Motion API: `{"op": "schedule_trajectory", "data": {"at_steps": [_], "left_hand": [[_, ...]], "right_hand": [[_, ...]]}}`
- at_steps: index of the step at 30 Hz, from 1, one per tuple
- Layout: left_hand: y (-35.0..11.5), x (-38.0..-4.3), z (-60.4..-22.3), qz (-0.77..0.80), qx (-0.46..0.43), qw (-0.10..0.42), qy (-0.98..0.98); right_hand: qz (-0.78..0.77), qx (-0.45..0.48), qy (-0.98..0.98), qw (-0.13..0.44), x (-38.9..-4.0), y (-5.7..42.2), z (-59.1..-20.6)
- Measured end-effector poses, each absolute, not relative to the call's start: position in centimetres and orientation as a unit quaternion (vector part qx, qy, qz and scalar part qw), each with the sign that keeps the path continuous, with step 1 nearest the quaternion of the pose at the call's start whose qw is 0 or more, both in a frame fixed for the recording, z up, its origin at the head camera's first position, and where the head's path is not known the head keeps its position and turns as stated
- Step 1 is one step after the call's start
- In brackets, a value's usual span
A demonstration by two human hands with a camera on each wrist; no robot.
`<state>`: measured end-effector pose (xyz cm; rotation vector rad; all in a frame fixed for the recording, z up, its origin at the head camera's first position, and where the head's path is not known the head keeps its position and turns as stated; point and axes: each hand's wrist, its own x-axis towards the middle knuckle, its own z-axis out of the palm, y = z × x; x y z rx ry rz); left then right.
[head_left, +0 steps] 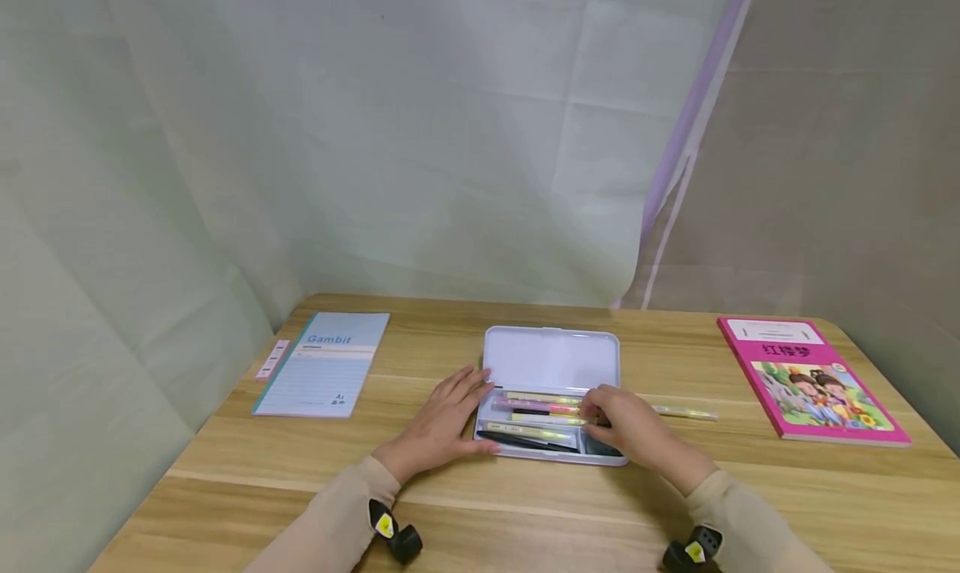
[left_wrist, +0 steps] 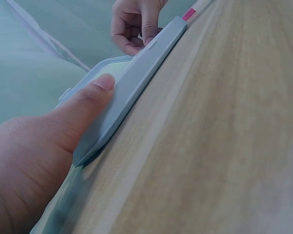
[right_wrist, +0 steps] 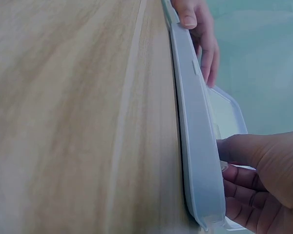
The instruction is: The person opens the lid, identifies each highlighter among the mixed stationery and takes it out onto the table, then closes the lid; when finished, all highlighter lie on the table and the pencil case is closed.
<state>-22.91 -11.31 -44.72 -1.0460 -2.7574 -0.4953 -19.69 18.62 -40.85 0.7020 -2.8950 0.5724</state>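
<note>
A white pencil case [head_left: 551,358] lies with its lid raised, holding several pens, among them a black pen [head_left: 525,440] along the front and a pink pen [head_left: 525,404] behind. A dark item [head_left: 600,445] fills its right compartment. My left hand [head_left: 442,419] rests at the case's left end with fingers spread, its thumb against the front wall in the left wrist view. Over the right part, my right hand [head_left: 626,423] curls its fingers and pinches a pen, whose clear end [right_wrist: 223,166] shows between thumb and fingers; the rest is mostly hidden.
To the right of that hand, a slim pen [head_left: 686,412] points outward past the case. A blue Gambit notebook [head_left: 322,369] lies at the left over a pink-edged card [head_left: 272,360]. A pink book [head_left: 813,381] lies at the right. Curtains [head_left: 465,140] hang behind the wooden table [head_left: 450,515].
</note>
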Motion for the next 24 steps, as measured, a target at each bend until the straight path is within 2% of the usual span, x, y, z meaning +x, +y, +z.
{"op": "schedule_trajectory", "data": {"at_steps": [24], "left_hand": [[-11.3,-22.9,-44.5,-0.174,-0.348,0.065,-0.919]], "right_hand": [[0.247,0.258,-0.932,0.059,-19.7,19.8,-40.8]]}}
